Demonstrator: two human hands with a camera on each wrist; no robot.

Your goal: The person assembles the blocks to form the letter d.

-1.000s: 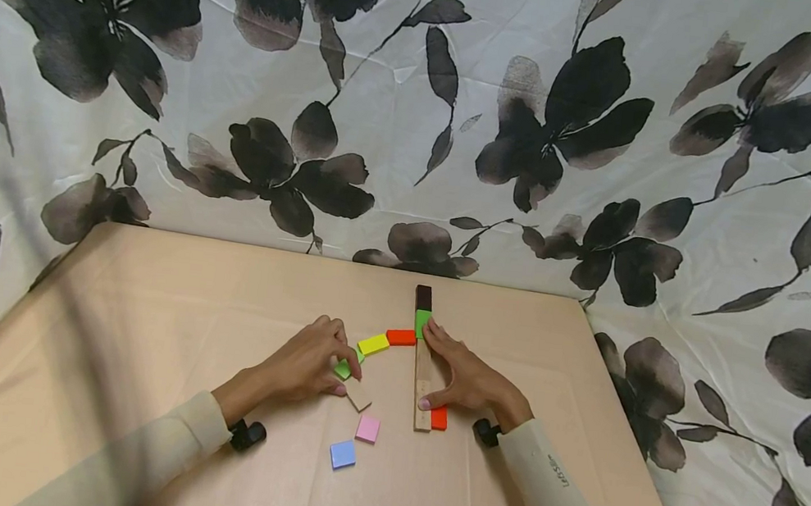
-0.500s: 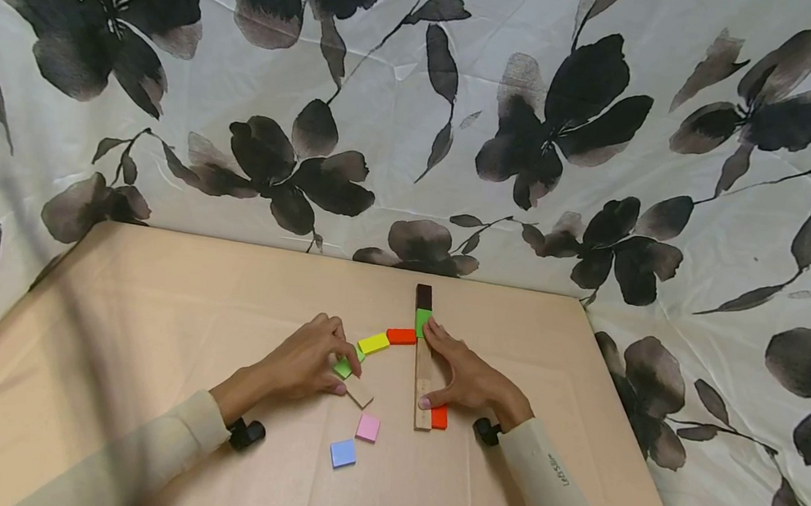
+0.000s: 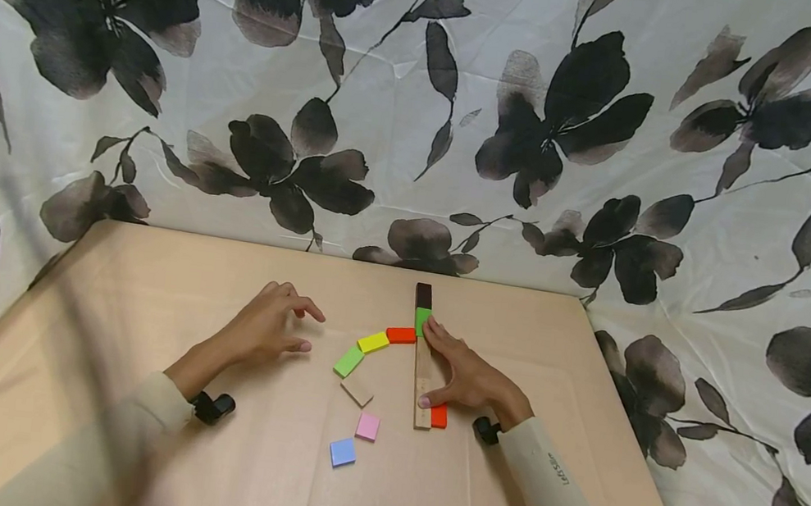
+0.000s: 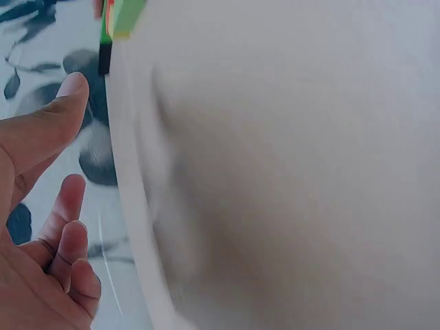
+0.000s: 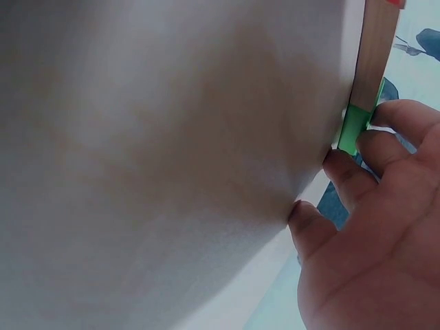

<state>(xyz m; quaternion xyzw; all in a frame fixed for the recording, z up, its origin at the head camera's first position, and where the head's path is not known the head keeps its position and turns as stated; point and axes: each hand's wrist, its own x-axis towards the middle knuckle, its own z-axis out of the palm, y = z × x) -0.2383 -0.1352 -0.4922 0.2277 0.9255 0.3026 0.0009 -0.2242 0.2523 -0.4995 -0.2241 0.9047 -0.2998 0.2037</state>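
Observation:
A straight column of blocks stands in the head view: a black block (image 3: 424, 295) at the far end, then a green block (image 3: 422, 321), then plain wooden pieces (image 3: 422, 383). Along its right side rests my right hand (image 3: 470, 375), fingertips touching the green block and thumb on the wood lower down. Curving left from the column are a red block (image 3: 400, 335), a yellow block (image 3: 373, 342), a light green block (image 3: 348, 361) and a plain wooden block (image 3: 357, 391). My left hand (image 3: 268, 325) hovers left of this curve, fingers loosely bent, holding nothing.
Below the curve lie a pink block (image 3: 368, 427) and a blue block (image 3: 343, 453), apart from each other. Another red block (image 3: 438, 416) touches the column's lower right side. A floral cloth (image 3: 419, 122) hangs behind the table's (image 3: 172, 286) far edge.
My left hand has let go of the plain wooden block and moved away to the left, uncovering the light green block. The right hand has stayed on the column.

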